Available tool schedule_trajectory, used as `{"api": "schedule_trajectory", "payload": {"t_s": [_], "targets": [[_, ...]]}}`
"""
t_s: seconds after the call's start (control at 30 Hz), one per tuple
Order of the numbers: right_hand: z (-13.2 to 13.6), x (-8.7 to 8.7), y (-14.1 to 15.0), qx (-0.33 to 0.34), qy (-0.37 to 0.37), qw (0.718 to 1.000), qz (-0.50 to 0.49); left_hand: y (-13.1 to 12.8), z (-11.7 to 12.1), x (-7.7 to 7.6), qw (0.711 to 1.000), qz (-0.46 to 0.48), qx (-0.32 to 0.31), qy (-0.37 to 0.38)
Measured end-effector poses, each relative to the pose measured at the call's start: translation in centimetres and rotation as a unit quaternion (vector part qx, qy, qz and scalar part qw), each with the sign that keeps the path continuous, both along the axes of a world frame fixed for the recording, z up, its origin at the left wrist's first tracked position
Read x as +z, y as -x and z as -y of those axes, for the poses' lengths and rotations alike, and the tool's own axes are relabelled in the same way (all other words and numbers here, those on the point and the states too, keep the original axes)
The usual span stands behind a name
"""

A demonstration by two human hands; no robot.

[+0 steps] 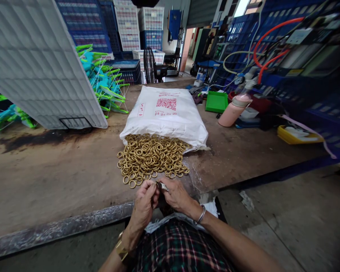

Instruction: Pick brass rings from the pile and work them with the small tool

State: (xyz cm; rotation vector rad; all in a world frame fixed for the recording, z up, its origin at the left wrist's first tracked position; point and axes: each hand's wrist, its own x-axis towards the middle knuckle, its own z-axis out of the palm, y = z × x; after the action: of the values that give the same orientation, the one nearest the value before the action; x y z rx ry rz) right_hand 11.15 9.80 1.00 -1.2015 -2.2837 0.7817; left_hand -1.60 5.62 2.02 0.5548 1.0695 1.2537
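1 gold-toned watch (121, 247), 1 silver bangle (201, 214), dark plaid top (181, 247) with red and white lines

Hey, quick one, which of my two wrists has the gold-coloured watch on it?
Your left wrist; the gold-coloured watch is around it, while your right wrist has a silver-coloured bangle instead.

The bench (73, 162) had a matt, scuffed top, probably wood, and glossy, wrinkled plastic film (59, 229) ran along the left part of its near edge. Toward that edge, the rings (153, 156) showed smooth, brass-like metal with a soft sheen. Behind them, the sack (161, 122) looked like matt, creased woven plastic. The tray (217, 102) toward the bench's far edge was smooth plastic. The bangle (201, 215) was shiny metal.
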Motion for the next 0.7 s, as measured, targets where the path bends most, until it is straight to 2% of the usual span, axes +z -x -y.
{"api": "schedule_trajectory", "payload": {"t_s": [0.27,0.7], "targets": [[-0.15,0.37,-0.09,-0.006,-0.010,0.999,0.036,-0.13,0.05,-0.07,0.999,-0.033,0.002,0.001],[0.03,-0.15,-0.05,0.006,-0.033,0.997,0.070,0.20,0.10,-0.80,0.998,-0.057,-0.011,-0.011]]}}
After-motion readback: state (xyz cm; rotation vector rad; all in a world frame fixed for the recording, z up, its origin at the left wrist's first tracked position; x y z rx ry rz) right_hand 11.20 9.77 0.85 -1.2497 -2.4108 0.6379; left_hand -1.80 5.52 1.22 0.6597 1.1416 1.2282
